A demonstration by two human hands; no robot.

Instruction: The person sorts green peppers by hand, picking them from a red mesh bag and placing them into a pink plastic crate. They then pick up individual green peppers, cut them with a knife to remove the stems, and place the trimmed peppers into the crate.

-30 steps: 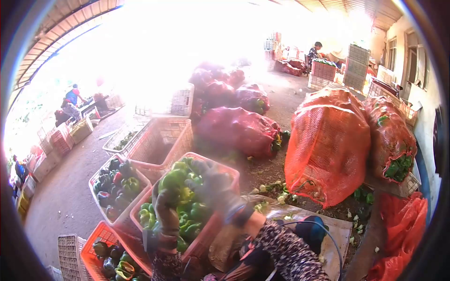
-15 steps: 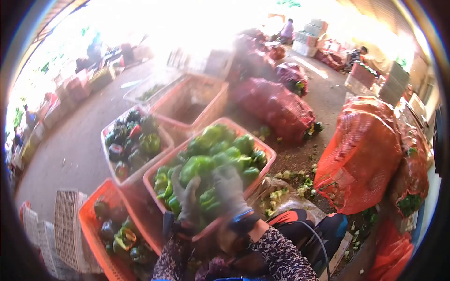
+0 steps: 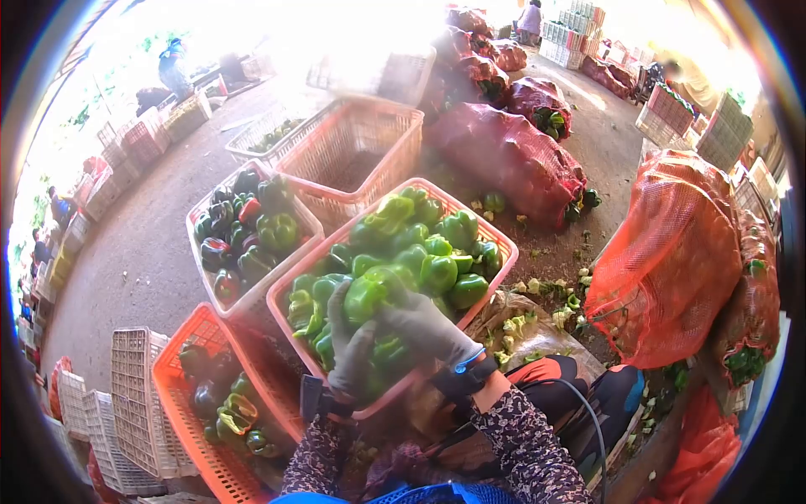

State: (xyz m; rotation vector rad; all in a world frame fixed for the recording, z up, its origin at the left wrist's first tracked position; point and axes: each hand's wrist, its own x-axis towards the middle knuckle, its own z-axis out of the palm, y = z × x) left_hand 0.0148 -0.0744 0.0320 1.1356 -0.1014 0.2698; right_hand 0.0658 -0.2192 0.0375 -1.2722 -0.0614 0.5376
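A pale green bell pepper is held between my two grey-gloved hands, above the front part of a pink crate. My left hand cups its left side with fingers pointing up. From the right, my right hand wraps its fingers against the same pepper; some fingertips are blurred. Under and behind them, the pink crate is heaped with green bell peppers. Just left stands a white crate of dark green and reddish peppers. An orange crate nearer me holds several peppers, one split open.
An unfilled pink crate stands behind. Red mesh sacks lie beyond it, and a large orange mesh sack stands at right. Pepper scraps litter the floor. White crates sit at left; people work farther off.
The view has shifted, so the crates sit lower at left and farther right. My right hand has turned more sideways against the pepper, which stays between both hands.
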